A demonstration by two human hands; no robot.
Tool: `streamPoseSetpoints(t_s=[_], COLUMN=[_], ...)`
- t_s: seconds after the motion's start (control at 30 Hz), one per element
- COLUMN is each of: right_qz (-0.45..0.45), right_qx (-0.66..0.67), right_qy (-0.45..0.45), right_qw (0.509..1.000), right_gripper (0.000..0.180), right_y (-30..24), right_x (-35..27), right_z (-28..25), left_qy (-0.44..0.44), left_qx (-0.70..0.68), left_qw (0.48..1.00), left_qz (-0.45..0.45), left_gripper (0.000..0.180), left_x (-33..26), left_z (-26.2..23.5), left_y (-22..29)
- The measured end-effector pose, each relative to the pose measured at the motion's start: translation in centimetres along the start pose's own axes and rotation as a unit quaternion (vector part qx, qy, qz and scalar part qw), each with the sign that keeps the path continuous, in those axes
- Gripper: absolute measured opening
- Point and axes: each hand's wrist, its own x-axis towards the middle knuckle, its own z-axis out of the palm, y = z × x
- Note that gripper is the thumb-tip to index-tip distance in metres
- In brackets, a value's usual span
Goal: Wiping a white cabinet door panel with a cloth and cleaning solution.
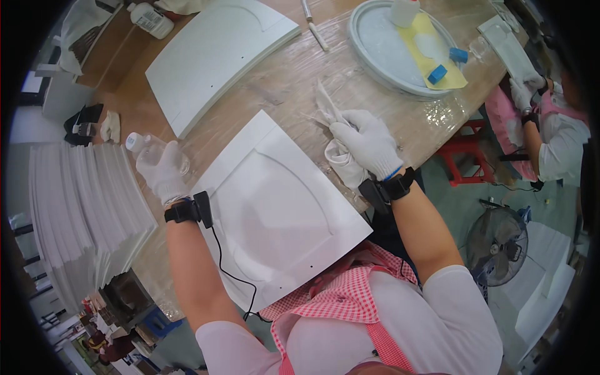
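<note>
The grip of your left hand (164, 176) is clasping a clear, capped bottle (150, 150) near the desk's (265, 90) left edge; your right hand (370, 142) is grasping a bunched white cloth (342, 159). With the white panel (275, 206) lying across the near edge, you're best keeping loose cloth gathered.

A broad brown wooden desk (290, 72), its top wrapped in glossy, wrinkled clear plastic film, runs slantwise, with its near edge rising toward the right. Across this near edge lies a flat white square panel (275, 206) with a curved raised outline, one corner jutting past it. Farther from that edge rests a stack of gently bowed white panels (219, 59). A slim white-and-silver stick-like tool (318, 37) lies beside the stack, while a round pale-grey shallow lid (379, 65) sits toward the right, close to the near edge.
</note>
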Motion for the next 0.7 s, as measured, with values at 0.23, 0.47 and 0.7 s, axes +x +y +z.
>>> streamPoseSetpoints(t_s=[0.23, 0.47, 0.7], right_qz=[-0.035, -0.270, -0.283], right_qx=[0.034, -0.225, -0.218], right_qy=[0.190, -0.009, 0.068], right_qw=[0.981, 0.936, 0.931], right_gripper=[0.058, 0.085, 0.068], right_y=[1.2, 2.8, 4.4], right_x=[-0.8, -4.2, -4.1], right_z=[1.2, -0.7, 0.3], left_qy=[-0.158, -0.269, -0.234], left_qx=[0.250, 0.587, 0.626], left_qw=[0.934, 0.680, 0.613], left_qz=[0.199, 0.347, 0.421], left_gripper=[0.061, 0.037, 0.015], left_x=[-5.5, -8.2, -9.4], left_z=[-0.7, -0.7, 1.4], left_y=[1.3, 4.9, 6.6])
